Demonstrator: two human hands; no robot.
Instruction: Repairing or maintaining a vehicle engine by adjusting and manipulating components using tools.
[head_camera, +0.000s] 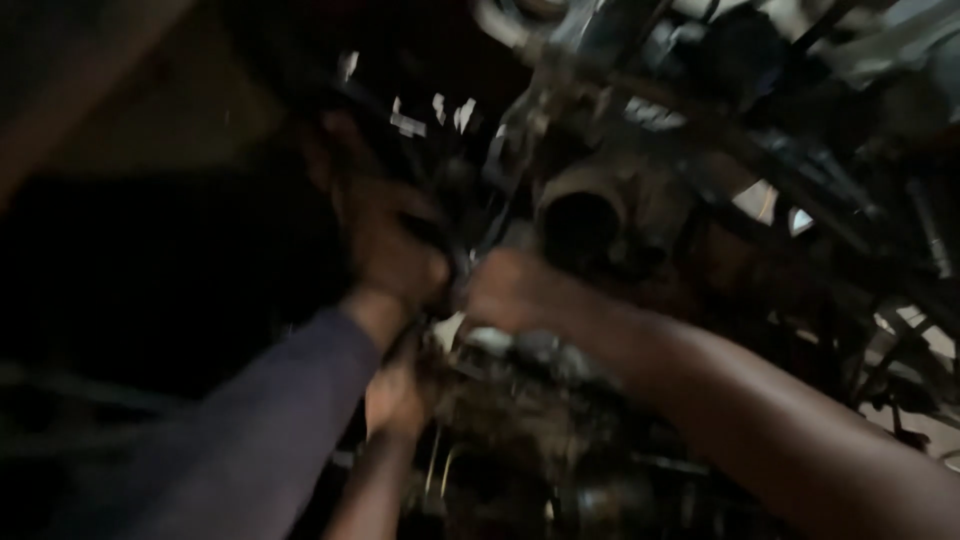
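The picture is dark and blurred. My right hand (510, 290) comes in from the lower right on a bare arm, its fingers curled around a small part of a grimy engine (520, 400), just below a round metal pipe opening (582, 215). My left hand (395, 395), also on a bare arm, rises from the bottom middle and presses against the engine's left side; its grip is hidden. Another person's hand (390, 240), on a dark blue sleeve (270, 430), holds the same spot and touches my right hand.
Hoses, cables and metal brackets (800, 190) crowd the upper right around the engine. A pale curved tube (505, 25) runs along the top. The left side (130, 280) is in deep shadow with nothing distinguishable.
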